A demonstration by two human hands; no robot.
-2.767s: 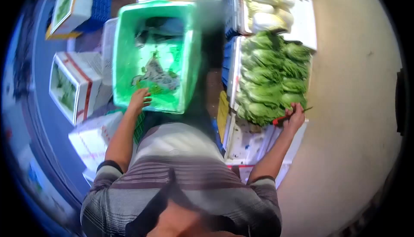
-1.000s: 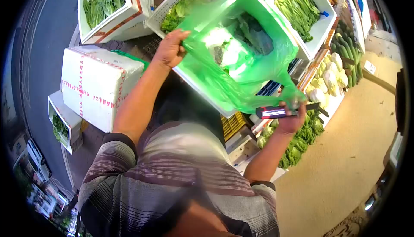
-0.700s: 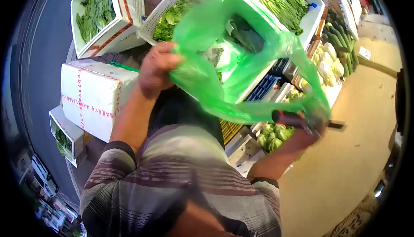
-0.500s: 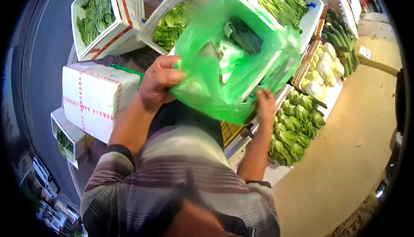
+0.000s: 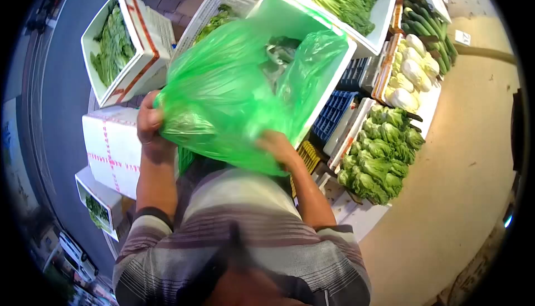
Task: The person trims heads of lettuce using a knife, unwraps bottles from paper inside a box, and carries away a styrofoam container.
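Observation:
A thin, see-through green plastic bag (image 5: 223,83) spreads in front of me, over a white foam box (image 5: 330,97). My left hand (image 5: 149,121) is closed on the bag's left edge, fingers wrapped round the bunched film. Lower and nearer my body, my right hand (image 5: 277,147) pinches the bag's near side; its fingertips are somewhat blurred. Something dark and grey (image 5: 281,50) lies in the foam box, partly covered by the film, and I cannot make out what it is.
Left stand a foam box of leafy greens (image 5: 114,47) and a closed white box (image 5: 114,153). Ahead are a white crate (image 5: 209,6) and a box of green stalks (image 5: 345,0). Lettuces (image 5: 382,155), pale cabbages (image 5: 411,72), cucumbers (image 5: 426,25) and a blue crate (image 5: 334,114) are right.
My left hand has moved left and down with the bag's edge, and my right hand has shifted left. The bag now stretches wider to the left, uncovering more of the foam box.

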